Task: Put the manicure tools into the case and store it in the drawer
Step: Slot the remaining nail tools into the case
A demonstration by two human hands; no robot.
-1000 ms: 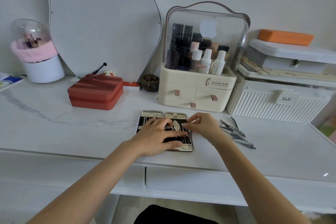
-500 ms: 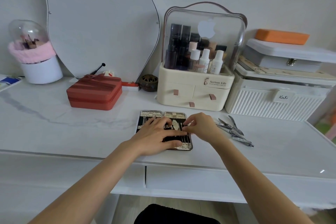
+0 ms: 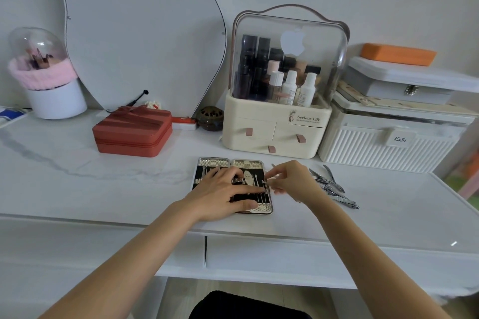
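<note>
The manicure case (image 3: 247, 163) lies open and flat on the white table, black inside with a silver mesh rim, and several slim tools sit in its loops. My left hand (image 3: 220, 193) lies flat across the case, fingers spread, pressing on it. My right hand (image 3: 290, 180) is at the case's right edge, thumb and forefinger pinched on a thin metal tool (image 3: 267, 182) over the right half. A pile of loose steel nippers and clippers (image 3: 333, 186) lies on the table just right of my right hand. The drawer front (image 3: 285, 256) below the table edge is closed.
Behind the case stands a cream cosmetics organiser (image 3: 277, 127) with small drawers. A white ribbed box (image 3: 388, 145) is at the right, a red zip case (image 3: 133, 132) at the left, a white pot with pink trim (image 3: 55, 98) far left. A mirror (image 3: 140, 28) leans on the wall.
My right hand has shifted slightly along the case's right edge with the thin tool, lowering it toward the loops. My left hand has stayed pressed on the case.
</note>
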